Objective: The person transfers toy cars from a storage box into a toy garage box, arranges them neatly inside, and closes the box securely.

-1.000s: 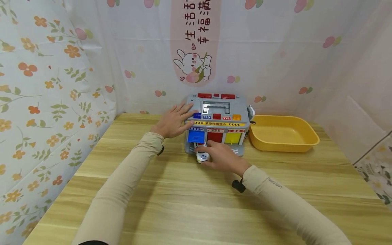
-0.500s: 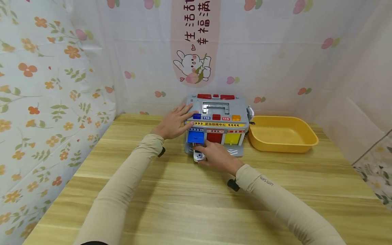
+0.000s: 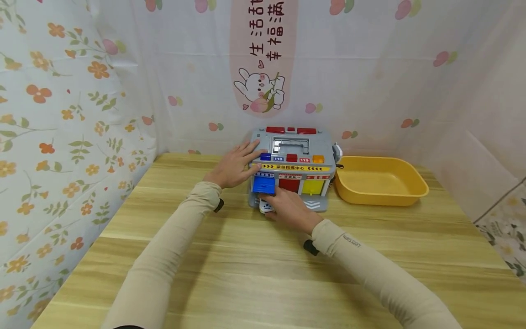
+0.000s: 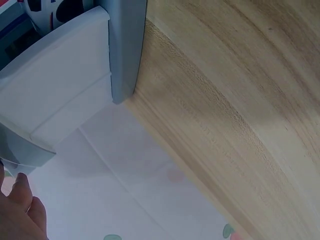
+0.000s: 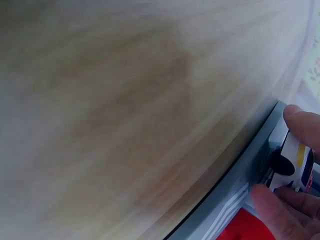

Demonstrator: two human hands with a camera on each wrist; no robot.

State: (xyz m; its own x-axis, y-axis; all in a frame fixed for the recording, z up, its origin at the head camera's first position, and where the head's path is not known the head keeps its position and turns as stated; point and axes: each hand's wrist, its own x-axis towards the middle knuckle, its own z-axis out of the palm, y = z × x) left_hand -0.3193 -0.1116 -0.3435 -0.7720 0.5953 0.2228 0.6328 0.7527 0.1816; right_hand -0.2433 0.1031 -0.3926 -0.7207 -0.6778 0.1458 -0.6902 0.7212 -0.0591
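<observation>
A grey toy emergency-station garage (image 3: 322,145) stands at the back of the table, with blue, red and yellow doors along its front. Spread over its top left corner, my left hand (image 3: 234,167) rests with fingers extended. My right hand (image 3: 289,211) pinches a white toy police car (image 3: 265,207) between thumb and fingers at the left bay, below the raised blue door (image 3: 264,185). Only the car's star-marked end shows in the head view; the rest is inside or behind my fingers. The right wrist view shows fingers on both sides of the car (image 5: 285,165).
A yellow plastic tub (image 3: 380,198) stands to the right of the garage. The red door (image 3: 289,185) and yellow door (image 3: 312,186) are down. Patterned curtains (image 3: 185,82) hang behind and beside the wooden table (image 3: 246,274).
My right hand has moved slightly left and away from me, pushing the police car deeper into the bay under the blue door. My left hand has stayed on the garage top.
</observation>
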